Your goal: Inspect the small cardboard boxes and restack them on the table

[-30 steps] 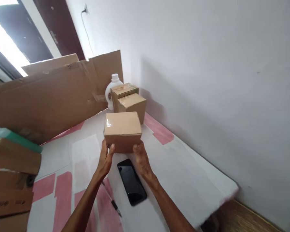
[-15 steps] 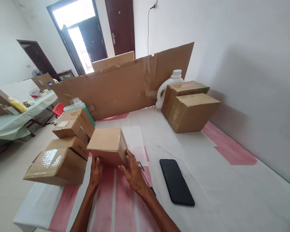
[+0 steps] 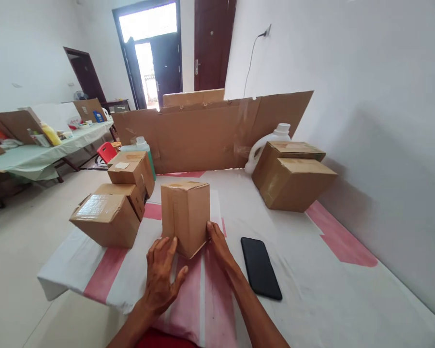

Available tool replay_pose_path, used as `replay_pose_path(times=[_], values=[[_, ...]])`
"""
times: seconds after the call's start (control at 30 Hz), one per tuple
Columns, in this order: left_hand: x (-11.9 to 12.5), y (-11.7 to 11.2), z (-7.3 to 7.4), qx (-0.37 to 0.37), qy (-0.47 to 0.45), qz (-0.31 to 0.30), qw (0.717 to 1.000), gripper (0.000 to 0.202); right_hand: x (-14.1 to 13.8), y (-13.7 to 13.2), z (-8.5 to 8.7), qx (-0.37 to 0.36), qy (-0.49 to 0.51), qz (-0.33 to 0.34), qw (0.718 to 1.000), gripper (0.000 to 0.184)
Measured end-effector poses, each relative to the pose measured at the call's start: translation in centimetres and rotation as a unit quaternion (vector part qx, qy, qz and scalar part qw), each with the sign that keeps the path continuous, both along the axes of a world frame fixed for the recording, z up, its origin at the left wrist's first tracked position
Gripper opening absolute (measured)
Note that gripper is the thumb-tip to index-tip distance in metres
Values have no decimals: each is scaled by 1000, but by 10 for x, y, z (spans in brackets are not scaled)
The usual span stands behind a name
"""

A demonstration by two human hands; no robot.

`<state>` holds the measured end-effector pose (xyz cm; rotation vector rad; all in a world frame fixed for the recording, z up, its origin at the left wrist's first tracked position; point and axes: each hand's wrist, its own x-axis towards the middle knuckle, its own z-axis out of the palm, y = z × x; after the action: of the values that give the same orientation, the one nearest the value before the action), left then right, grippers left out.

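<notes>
A plain brown cardboard box stands in front of me on the cloth-covered table, one vertical edge turned towards me. My left hand is at its lower left face, fingers apart and fingertips against the cardboard, the thumb stretched out to the right. On the other side, my right hand grips the box's right side low down; some of its fingers are hidden. Right of my right forearm a black phone lies flat on the cloth.
Several cardboard boxes sit at the table's left edge, near a bottle of green liquid. Two boxes and a white jug stand at the right back. A cardboard sheet rises along the far edge; a wall borders the right.
The box has been turned and tipped up, so two upright faces now show towards me. My left hand has shifted to its near left face. The view has also swung left.
</notes>
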<state>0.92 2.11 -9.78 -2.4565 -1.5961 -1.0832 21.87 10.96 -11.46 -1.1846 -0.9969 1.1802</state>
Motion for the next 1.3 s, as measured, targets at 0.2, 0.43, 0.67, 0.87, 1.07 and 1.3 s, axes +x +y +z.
replay_pose_path(times=[0.2, 0.43, 0.67, 0.87, 1.07, 1.3], values=[[-5, 1, 9, 0, 53, -24, 998, 79, -2, 7, 7, -8, 11, 25, 1000, 61], [-15, 37, 17, -46, -45, -36, 997, 87, -15, 8, 3, -22, 91, 50, 994, 54], [-19, 57, 25, -13, -67, -47, 997, 81, -21, 1, 0, -47, 113, 48, 991, 80], [-20, 45, 72, 16, -118, -54, 991, 82, -19, -37, 32, -29, 83, 83, 993, 66], [-19, 39, 98, 8, -181, -63, 981, 73, -19, -79, 66, -1, 37, 79, 996, 50], [-18, 24, 99, -30, -262, -50, 963, 62, -26, -122, 79, -23, -42, 38, 998, 50]])
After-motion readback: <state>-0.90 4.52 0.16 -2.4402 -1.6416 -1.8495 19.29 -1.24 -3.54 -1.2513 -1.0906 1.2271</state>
